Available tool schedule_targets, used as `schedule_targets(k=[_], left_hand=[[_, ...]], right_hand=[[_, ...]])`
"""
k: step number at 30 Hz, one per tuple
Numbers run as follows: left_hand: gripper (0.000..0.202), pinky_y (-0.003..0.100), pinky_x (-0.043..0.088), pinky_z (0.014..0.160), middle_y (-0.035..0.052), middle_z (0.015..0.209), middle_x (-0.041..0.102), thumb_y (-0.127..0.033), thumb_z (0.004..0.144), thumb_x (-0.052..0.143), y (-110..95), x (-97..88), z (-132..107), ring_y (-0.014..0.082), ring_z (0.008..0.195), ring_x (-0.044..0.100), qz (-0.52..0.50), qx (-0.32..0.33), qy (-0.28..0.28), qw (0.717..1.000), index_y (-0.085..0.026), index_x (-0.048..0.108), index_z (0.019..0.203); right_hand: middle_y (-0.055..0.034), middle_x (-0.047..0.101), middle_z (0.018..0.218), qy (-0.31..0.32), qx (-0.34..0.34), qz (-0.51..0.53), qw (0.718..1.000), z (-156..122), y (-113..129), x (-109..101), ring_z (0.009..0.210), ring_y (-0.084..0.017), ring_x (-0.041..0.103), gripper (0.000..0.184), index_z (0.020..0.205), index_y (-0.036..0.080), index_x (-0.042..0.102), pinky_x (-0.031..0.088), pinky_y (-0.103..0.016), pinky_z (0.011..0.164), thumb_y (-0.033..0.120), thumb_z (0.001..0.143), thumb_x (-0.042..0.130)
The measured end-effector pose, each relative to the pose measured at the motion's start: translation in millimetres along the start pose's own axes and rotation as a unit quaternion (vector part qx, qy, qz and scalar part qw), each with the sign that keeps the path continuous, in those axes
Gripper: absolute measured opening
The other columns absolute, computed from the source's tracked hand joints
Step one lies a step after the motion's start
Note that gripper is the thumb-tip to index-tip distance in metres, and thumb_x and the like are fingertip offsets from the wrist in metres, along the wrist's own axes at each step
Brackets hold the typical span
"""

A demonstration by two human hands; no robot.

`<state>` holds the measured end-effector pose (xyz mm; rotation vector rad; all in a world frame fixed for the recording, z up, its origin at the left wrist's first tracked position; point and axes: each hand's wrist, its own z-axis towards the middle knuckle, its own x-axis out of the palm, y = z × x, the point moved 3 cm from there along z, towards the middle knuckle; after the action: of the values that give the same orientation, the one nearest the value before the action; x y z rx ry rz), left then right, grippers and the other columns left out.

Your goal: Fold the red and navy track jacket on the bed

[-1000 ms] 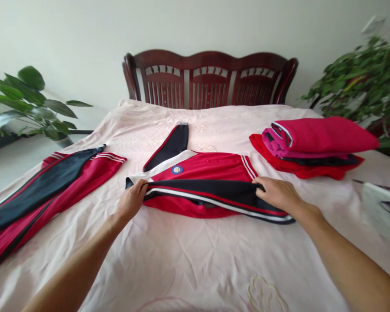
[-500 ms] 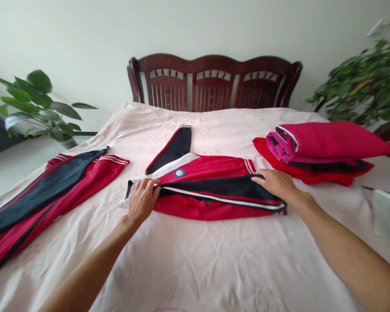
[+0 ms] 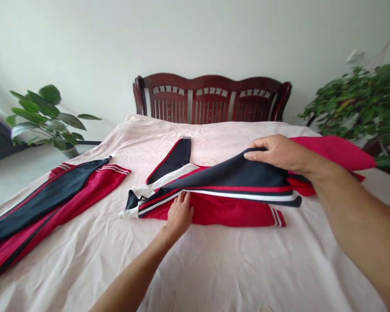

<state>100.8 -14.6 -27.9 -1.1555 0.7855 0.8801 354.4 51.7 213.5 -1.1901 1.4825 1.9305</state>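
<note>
A red, white and navy zip jacket (image 3: 234, 211) lies on the bed with its collar to the left. One navy sleeve (image 3: 170, 160) points away toward the headboard. The other navy sleeve, edged with red and white stripes, is folded across the body. My right hand (image 3: 276, 151) pinches its upper edge between thumb and fingers and holds it raised, the cloth slanting up. My left hand (image 3: 180, 213) is closed at the striped lower edge of that sleeve, over the red body; its thumb side is partly hidden. The round badge is almost covered.
Navy and red track pants (image 3: 61, 190) lie on the bed to the left. A stack of folded red and pink clothes (image 3: 338, 149) sits at the right, partly behind my right arm. Beyond are a wooden headboard (image 3: 211, 97) and plants (image 3: 354, 102) on both sides.
My right hand has lifted the folded sleeve up off the jacket body. My left hand has moved right from near the collar to the sleeve's lower edge. The badge is now mostly covered.
</note>
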Motion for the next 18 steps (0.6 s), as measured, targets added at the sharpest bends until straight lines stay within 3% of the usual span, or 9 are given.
schedule_targets(k=[2,5,8,9,11,13,14,15,18], left_hand=[[0.062,0.049,0.046,0.103,0.0166,0.149,0.048,-0.023,0.086,0.058,9,-0.3,-3,0.0358,0.127,0.052,0.015,-0.028,-0.015,0.999,-0.021,0.044,0.146],[0.061,0.054,0.036,0.112,0.0155,0.147,0.05,-0.021,0.084,0.062,26,-1.5,-12,0.0372,0.133,0.045,-0.034,-0.072,-0.036,0.996,-0.02,0.048,0.143],[0.062,0.048,0.031,0.117,0.0149,0.146,0.052,-0.013,0.079,0.066,43,-5.8,-19,0.0331,0.137,0.043,-0.241,-0.147,-0.079,0.956,-0.018,0.051,0.139],[0.061,0.044,0.033,0.117,0.0132,0.143,0.054,-0.011,0.078,0.067,48,-7.1,-22,0.0299,0.136,0.046,-0.356,-0.197,-0.098,0.908,-0.02,0.052,0.137],[0.053,0.037,0.043,0.11,0.0097,0.133,0.062,-0.009,0.08,0.067,54,-6.7,-26,0.0239,0.126,0.057,-0.578,-0.311,-0.115,0.746,-0.024,0.057,0.13],[0.032,0.035,0.053,0.096,0.0096,0.117,0.068,-0.01,0.086,0.061,54,-6.4,-30,0.0209,0.106,0.068,-0.702,-0.388,-0.099,0.589,-0.022,0.061,0.116],[0.022,0.034,0.057,0.089,0.0101,0.109,0.07,-0.012,0.089,0.058,52,-7.5,-30,0.0199,0.097,0.071,-0.729,-0.407,-0.086,0.544,-0.02,0.062,0.109],[0.014,0.033,0.059,0.083,0.0105,0.103,0.071,-0.012,0.092,0.054,52,-9.3,-30,0.0187,0.089,0.072,-0.742,-0.415,-0.078,0.521,-0.018,0.063,0.102],[0.013,0.024,0.059,0.068,0.007,0.088,0.07,-0.014,0.095,0.049,55,-14.5,-28,0.0134,0.073,0.072,-0.763,-0.428,-0.077,0.478,-0.016,0.062,0.092]], right_hand=[[-0.0045,0.071,0.081,0.051,0.027,0.001,0.998,-2,-20,5,0.068,-0.017,0.061,0.04,0.091,0.013,0.069,0.046,-0.025,0.059,0.052,0.082,0.063],[-0.004,0.07,0.078,0.117,0.061,-0.015,0.991,2,-76,24,0.067,-0.018,0.06,0.044,0.087,0.013,0.069,0.045,-0.026,0.057,0.056,0.079,0.062],[-0.0024,0.067,0.072,0.145,0.093,-0.019,0.985,4,-141,56,0.067,-0.018,0.059,0.043,0.078,0.015,0.066,0.042,-0.026,0.058,0.058,0.075,0.064],[-0.0016,0.065,0.069,0.143,0.109,-0.024,0.983,3,-159,68,0.066,-0.018,0.058,0.043,0.075,0.016,0.065,0.041,-0.027,0.058,0.058,0.073,0.065],[-0.0009,0.063,0.063,0.131,0.13,-0.036,0.982,0,-187,89,0.065,-0.019,0.056,0.043,0.068,0.018,0.063,0.039,-0.028,0.058,0.06,0.068,0.066],[-0.0013,0.062,0.062,0.119,0.132,-0.04,0.983,-4,-204,106,0.066,-0.02,0.057,0.043,0.065,0.019,0.062,0.039,-0.029,0.059,0.062,0.067,0.065],[-0.0016,0.064,0.064,0.116,0.128,-0.036,0.984,-6,-209,112,0.068,-0.021,0.058,0.044,0.066,0.019,0.063,0.04,-0.029,0.06,0.063,0.067,0.064],[-0.002,0.065,0.066,0.114,0.122,-0.027,0.986,-9,-213,116,0.07,-0.021,0.059,0.045,0.068,0.019,0.064,0.041,-0.029,0.062,0.064,0.068,0.062],[-0.0027,0.07,0.073,0.07,0.112,0.025,0.991,-17,-223,117,0.078,-0.025,0.064,0.048,0.072,0.02,0.069,0.047,-0.031,0.071,0.068,0.069,0.061]])
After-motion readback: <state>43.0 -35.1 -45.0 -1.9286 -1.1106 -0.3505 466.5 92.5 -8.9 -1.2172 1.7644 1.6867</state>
